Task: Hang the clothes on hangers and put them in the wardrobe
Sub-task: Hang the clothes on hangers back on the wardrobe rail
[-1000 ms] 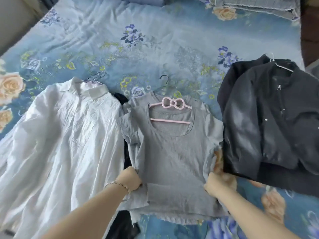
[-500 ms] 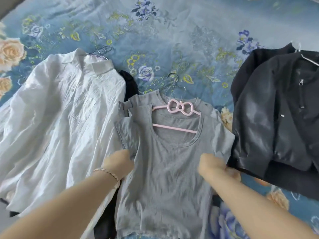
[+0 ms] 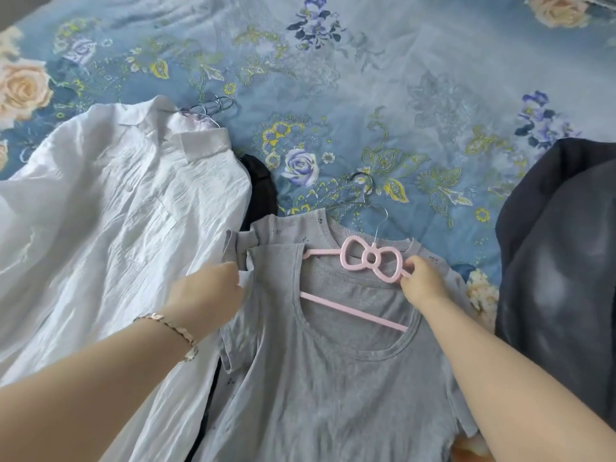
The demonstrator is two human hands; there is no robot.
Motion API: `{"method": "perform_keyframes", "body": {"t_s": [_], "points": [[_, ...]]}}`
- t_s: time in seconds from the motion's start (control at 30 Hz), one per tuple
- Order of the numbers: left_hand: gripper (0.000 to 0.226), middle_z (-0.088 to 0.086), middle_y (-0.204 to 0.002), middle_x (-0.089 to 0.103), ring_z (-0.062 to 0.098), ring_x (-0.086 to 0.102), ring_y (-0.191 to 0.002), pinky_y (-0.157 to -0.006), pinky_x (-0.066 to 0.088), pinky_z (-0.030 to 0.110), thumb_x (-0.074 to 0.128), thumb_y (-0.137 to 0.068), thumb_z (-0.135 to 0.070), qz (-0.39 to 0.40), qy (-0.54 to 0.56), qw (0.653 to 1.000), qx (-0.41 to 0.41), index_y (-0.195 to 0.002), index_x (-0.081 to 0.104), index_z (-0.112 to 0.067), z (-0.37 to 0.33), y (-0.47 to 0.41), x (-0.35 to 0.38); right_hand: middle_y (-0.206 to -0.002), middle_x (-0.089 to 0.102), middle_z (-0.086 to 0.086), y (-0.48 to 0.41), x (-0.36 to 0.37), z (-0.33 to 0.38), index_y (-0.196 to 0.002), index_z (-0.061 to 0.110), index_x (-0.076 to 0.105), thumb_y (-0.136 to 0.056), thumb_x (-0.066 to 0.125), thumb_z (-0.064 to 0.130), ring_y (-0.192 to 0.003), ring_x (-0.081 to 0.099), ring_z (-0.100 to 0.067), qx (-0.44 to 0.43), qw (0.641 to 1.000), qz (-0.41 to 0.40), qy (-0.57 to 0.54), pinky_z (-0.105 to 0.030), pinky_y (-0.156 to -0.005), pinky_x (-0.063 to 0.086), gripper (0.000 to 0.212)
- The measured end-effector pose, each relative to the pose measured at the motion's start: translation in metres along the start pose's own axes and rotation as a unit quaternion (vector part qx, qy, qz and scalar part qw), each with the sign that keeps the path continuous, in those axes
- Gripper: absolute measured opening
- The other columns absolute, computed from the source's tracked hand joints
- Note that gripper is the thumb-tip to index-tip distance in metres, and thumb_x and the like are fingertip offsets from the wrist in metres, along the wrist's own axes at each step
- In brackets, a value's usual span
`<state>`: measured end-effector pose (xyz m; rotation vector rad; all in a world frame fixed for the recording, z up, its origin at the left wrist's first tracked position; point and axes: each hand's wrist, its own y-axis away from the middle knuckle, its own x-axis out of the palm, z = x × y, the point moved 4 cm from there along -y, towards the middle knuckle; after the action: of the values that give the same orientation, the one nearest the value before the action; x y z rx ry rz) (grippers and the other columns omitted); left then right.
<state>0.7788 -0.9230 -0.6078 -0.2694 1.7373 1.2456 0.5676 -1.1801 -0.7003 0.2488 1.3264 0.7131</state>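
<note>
Grey T-shirt: lies flat on the bed, towards the near edge and about midway across it, between the white shirt and the dark jacket; neckline points to the far side.
Pink hanger: plastic, with a bow-shaped centre; it sits inside the T-shirt's neck opening, its lower bar showing across the opening and its thin metal hook reaching out past the collar onto the bedcover.
Right hand: fingers pinched on the pink hanger at the right lobe of the bow, where the arm of the hanger meets it.
Left hand: fingers closed on the cloth at the T-shirt's left shoulder, beside the sleeve; a thin bracelet circles the wrist.
Hands: apart, one at each side of the neckline.
White shirt: crinkled, collared, spread over the left part of the bed; metal hanger hooks stick out above its collar.
Black garment: a dark piece showing between the white shirt and the T-shirt, mostly covered by both.
Dark jacket: lies at the right edge of the bed, just beside the T-shirt's right sleeve; I cannot tell whether they touch.
Bed: covered in blue cloth printed with roses and leaves; its far half is bare.
</note>
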Motion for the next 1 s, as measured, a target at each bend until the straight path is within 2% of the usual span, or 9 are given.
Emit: {"method": "perform_keyframes", "body": {"t_s": [0.13, 0.23, 0.33, 0.43, 0.57, 0.63, 0.73, 0.83, 1.0], "points": [[0.014, -0.002, -0.078, 0.056, 0.023, 0.056, -0.075, -0.057, 0.039, 0.026, 0.037, -0.092, -0.019, 0.003, 0.031, 0.999, -0.014, -0.087, 0.050, -0.017, 0.018, 0.014, 0.019, -0.084, 0.057, -0.010, 0.008, -0.013, 0.001, -0.087, 0.009, 0.058, -0.090, 0.046, 0.004, -0.086, 0.054, -0.032, -0.045, 0.997, -0.009, -0.056, -0.030, -0.066, 0.036, 0.014], [0.019, 0.000, -0.088, 0.062, 0.020, 0.059, -0.077, -0.062, 0.045, 0.027, 0.036, -0.095, -0.022, -0.007, 0.067, 0.997, -0.027, -0.091, 0.054, -0.018, 0.025, 0.037, 0.022, -0.068, 0.046, -0.001, 0.042, -0.037, 0.007, -0.062, 0.016, 0.046, -0.088, 0.051, 0.004, -0.073, 0.044, -0.025, -0.095, 0.991, -0.040, -0.087, -0.030, -0.056, 0.028, 0.028], [0.018, 0.000, -0.101, 0.063, 0.019, 0.057, -0.082, -0.061, 0.042, 0.025, 0.038, -0.096, -0.023, -0.003, 0.082, 0.996, -0.021, -0.101, 0.055, -0.020, 0.026, 0.070, 0.009, -0.080, 0.053, -0.003, 0.094, -0.064, 0.014, -0.076, 0.011, 0.053, -0.083, 0.061, 0.004, -0.076, 0.049, -0.020, -0.143, 0.979, -0.023, -0.143, -0.028, -0.066, 0.035, 0.013], [0.017, -0.002, -0.105, 0.062, 0.019, 0.057, -0.086, -0.063, 0.044, 0.025, 0.040, -0.094, -0.023, -0.008, 0.099, 0.995, -0.026, -0.104, 0.054, -0.025, 0.038, 0.110, -0.013, -0.077, 0.050, 0.012, 0.156, -0.085, 0.025, -0.088, 0.014, 0.050, -0.087, 0.058, 0.006, -0.075, 0.048, -0.012, -0.203, 0.974, 0.030, -0.091, -0.022, -0.064, 0.035, 0.011], [0.016, -0.005, -0.100, 0.060, 0.015, 0.056, -0.078, -0.057, 0.041, 0.023, 0.042, -0.092, -0.023, -0.034, 0.127, 0.991, -0.028, -0.101, 0.053, -0.029, 0.062, 0.176, -0.040, -0.080, 0.044, 0.020, 0.239, -0.114, 0.036, -0.103, 0.016, 0.051, -0.092, 0.050, 0.008, -0.086, 0.048, -0.015, -0.235, 0.968, -0.007, -0.093, -0.023, -0.070, 0.030, 0.014], [0.017, -0.003, -0.101, 0.062, 0.019, 0.058, -0.084, -0.065, 0.044, 0.025, 0.043, -0.092, -0.022, -0.055, 0.134, 0.989, -0.009, -0.102, 0.055, -0.027, 0.076, 0.213, -0.054, -0.079, 0.044, 0.020, 0.282, -0.130, 0.044, -0.107, 0.016, 0.058, -0.094, 0.048, 0.009, -0.086, 0.051, -0.014, -0.263, 0.960, -0.029, -0.088, -0.025, -0.073, 0.031, 0.018], [0.011, -0.005, -0.093, 0.061, 0.016, 0.057, -0.076, -0.061, 0.042, 0.024, 0.044, -0.092, -0.023, -0.075, 0.144, 0.987, -0.002, -0.095, 0.053, -0.030, 0.106, 0.271, -0.071, -0.079, 0.049, 0.014, 0.352, -0.150, 0.055, -0.095, 0.022, 0.065, -0.092, 0.050, 0.006, -0.079, 0.051, -0.004, -0.304, 0.947, -0.028, -0.103, -0.026, -0.074, 0.035, 0.023], [0.012, -0.004, -0.097, 0.062, 0.016, 0.056, -0.078, -0.064, 0.046, 0.025, 0.044, -0.091, -0.022, -0.115, 0.152, 0.982, -0.014, -0.091, 0.053, -0.030, 0.142, 0.330, -0.085, -0.081, 0.056, 0.002, 0.419, -0.167, 0.067, -0.069, 0.040, 0.054, -0.088, 0.051, 0.001, -0.076, 0.050, -0.014, -0.320, 0.935, -0.013, -0.156, -0.025, -0.075, 0.036, 0.043], [0.016, -0.003, -0.091, 0.064, 0.018, 0.062, -0.082, -0.072, 0.051, 0.027, 0.045, -0.088, -0.018, -0.153, 0.216, 0.962, -0.065, -0.089, 0.058, -0.026, 0.218, 0.440, -0.085, -0.060, 0.032, 0.011, 0.527, -0.175, 0.109, -0.062, 0.027, 0.043, -0.089, 0.053, 0.017, -0.061, 0.029, -0.011, -0.396, 0.904, 0.047, -0.152, -0.026, -0.062, 0.024, 0.031]]}}
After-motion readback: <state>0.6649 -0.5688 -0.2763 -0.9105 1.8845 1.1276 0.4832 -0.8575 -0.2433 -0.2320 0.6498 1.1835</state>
